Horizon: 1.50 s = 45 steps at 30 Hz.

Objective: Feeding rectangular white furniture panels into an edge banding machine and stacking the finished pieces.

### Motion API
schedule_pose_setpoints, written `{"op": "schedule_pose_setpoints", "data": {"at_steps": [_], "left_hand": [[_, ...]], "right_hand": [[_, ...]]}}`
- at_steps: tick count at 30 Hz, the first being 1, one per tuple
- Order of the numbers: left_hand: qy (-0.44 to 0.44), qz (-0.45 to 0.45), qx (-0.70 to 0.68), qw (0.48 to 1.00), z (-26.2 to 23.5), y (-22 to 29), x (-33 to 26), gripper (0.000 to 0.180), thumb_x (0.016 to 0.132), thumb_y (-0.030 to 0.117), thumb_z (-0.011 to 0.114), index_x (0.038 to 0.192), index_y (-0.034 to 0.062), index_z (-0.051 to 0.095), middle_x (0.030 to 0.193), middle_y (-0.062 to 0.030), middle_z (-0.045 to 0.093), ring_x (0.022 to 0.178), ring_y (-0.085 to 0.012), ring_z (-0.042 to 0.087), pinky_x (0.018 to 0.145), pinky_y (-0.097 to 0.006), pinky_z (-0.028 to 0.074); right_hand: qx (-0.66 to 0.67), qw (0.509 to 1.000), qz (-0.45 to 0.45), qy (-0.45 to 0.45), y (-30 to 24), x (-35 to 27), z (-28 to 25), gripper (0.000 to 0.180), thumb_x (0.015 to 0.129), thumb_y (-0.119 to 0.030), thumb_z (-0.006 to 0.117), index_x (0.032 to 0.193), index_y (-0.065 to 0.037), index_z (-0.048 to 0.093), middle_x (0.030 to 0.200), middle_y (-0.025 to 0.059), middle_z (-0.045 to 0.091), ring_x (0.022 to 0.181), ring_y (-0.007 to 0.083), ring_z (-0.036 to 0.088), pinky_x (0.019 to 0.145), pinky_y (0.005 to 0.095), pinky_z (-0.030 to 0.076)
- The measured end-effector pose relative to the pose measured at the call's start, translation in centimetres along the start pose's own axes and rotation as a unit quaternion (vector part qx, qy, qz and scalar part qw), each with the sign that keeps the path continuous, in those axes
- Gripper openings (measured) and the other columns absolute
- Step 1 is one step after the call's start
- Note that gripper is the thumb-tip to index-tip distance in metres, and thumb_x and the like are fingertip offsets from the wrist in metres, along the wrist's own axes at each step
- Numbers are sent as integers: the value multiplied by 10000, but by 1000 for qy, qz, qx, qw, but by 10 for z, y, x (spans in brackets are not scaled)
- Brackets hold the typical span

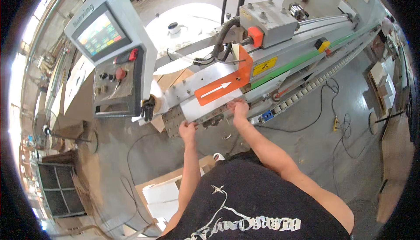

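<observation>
A flat white panel (pixel 197 110) lies on the machine's infeed bed, running partly beneath an orange guard (pixel 223 84) with a white arrow. At the panel's near left corner, my left hand (pixel 188 131) is closed, its fingertips pinching the edge. My right hand (pixel 239 110) is at the near right part of the same panel, fingers curled at the edge and slightly blurred. A perforated metal plate (pixel 173 121) extends from the bed beside my left hand.
A control console (pixel 114 60) with a touchscreen stands left of the bed; a black glove (pixel 148 108) hangs by it. Along the machine's right side runs a roller chain track (pixel 306 84). Cables (pixel 302 128) cross the floor. Cardboard with white sheets (pixel 161 198) lies below my left arm.
</observation>
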<state>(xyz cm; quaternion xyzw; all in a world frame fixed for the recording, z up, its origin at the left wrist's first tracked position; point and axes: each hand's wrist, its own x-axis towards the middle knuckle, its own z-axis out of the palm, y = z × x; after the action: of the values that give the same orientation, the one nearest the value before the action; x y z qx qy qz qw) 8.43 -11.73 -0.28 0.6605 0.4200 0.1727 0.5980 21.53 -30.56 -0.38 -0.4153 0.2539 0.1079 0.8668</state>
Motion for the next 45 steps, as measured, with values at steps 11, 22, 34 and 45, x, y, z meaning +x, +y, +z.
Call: {"op": "schedule_pose_setpoints", "data": {"at_steps": [11, 22, 34, 45], "left_hand": [[-205, -93, -189, 956, 1, 14, -42, 591, 871, 132, 601, 1386, -4, 345, 1037, -127, 641, 844, -185, 637, 662, -285, 500], [404, -249, 340, 812, -262, -178, -123, 550, 773, 395, 696, 1211, 101, 542, 1246, -176, 514, 1177, -319, 463, 915, -569, 393], [506, -473, 214, 688, -335, -224, -213, 1214, 563, 702, 734, 1464, 105, 179, 1338, -326, 318, 1239, -456, 370, 920, -610, 394], [269, -210, -407, 847, -270, -95, -181, 1039, 694, 472, 729, 1449, 152, 91, 1252, -214, 376, 1095, -348, 458, 774, -519, 462]], "right_hand": [[-73, 990, -20, -117, -43, 9, -60, 328, 779, 17, 472, 1107, 3, 479, 1053, 151, 592, 937, 279, 618, 845, 408, 534], [-245, 900, 266, -244, 15, -84, -139, 274, 878, -123, 516, 1133, -24, 501, 1014, 142, 623, 900, 236, 624, 782, 353, 506], [-438, 794, 237, -349, 61, -105, -30, 241, 895, -117, 499, 1104, -9, 550, 980, 122, 651, 862, 206, 638, 735, 299, 514], [-557, 434, 156, -690, 112, -221, 34, 643, 786, -312, 713, 1309, -34, 463, 1227, 161, 565, 1079, 253, 572, 895, 368, 477]]}}
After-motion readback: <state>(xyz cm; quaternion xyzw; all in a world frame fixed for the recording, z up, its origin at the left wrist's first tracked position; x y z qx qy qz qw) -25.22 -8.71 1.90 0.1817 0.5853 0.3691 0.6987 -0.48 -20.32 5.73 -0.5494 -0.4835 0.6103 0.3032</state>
